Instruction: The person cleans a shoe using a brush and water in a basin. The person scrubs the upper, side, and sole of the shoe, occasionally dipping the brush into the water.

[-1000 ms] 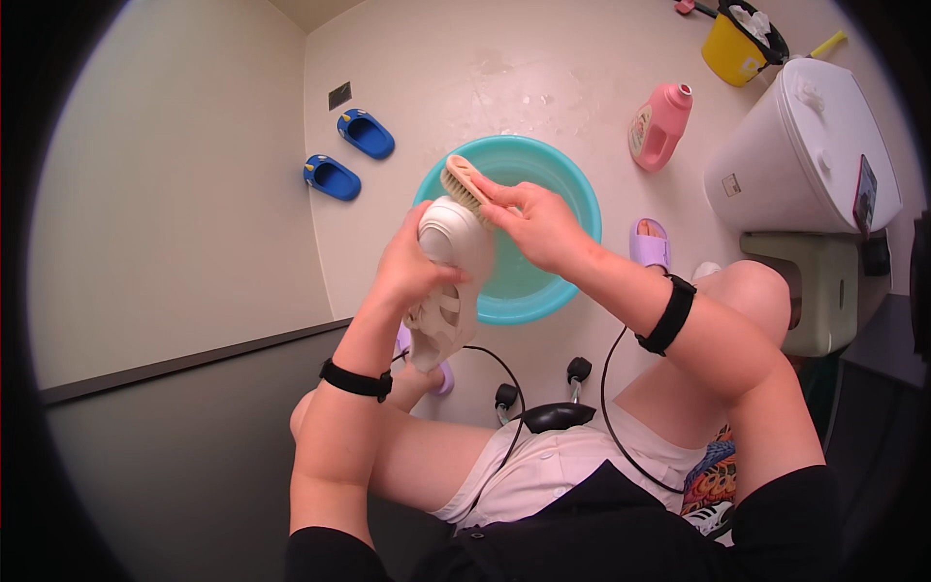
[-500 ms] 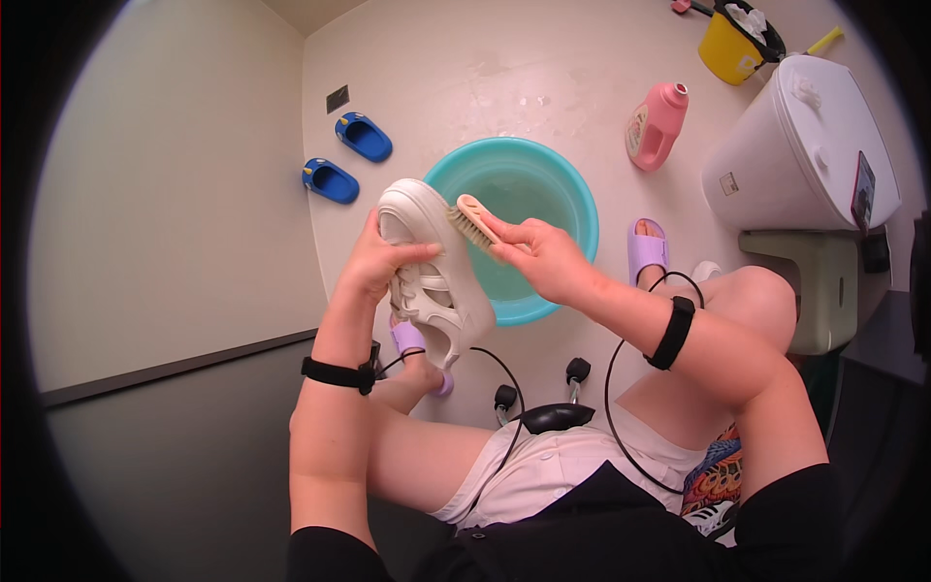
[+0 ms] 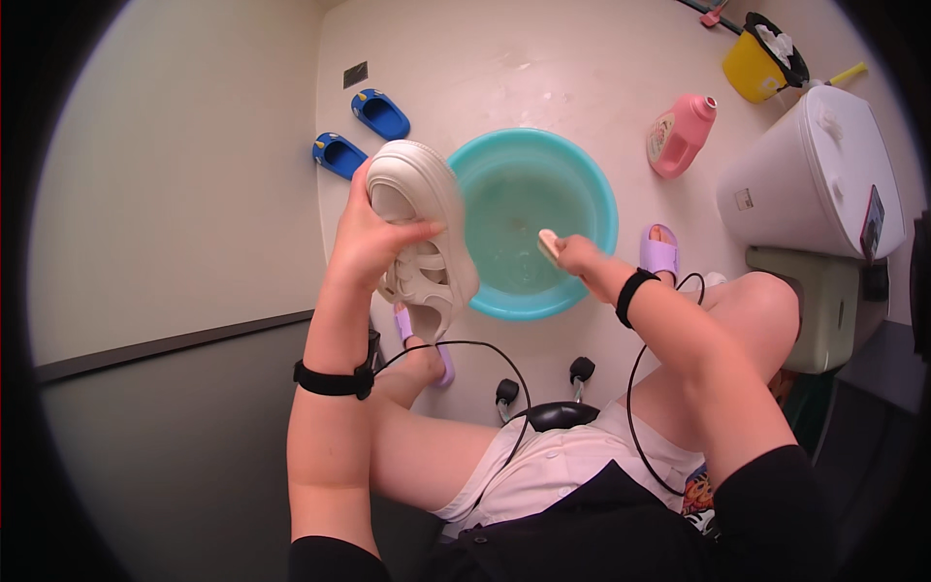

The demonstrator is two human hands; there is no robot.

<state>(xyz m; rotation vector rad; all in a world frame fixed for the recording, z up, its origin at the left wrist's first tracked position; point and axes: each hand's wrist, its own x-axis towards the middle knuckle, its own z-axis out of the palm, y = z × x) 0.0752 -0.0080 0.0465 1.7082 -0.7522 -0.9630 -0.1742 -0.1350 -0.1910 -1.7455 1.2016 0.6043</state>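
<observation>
Now farther apart, brush (image 3: 549, 244), shoe (image 3: 451, 250) (white)

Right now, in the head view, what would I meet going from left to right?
Leftmost blue slipper → white shoe → brush → pink bottle → yellow bin.

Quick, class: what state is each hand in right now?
Left hand: closed, holding a white, thick-soled shoe.
Right hand: closed, holding a pale, oblong brush.
</observation>
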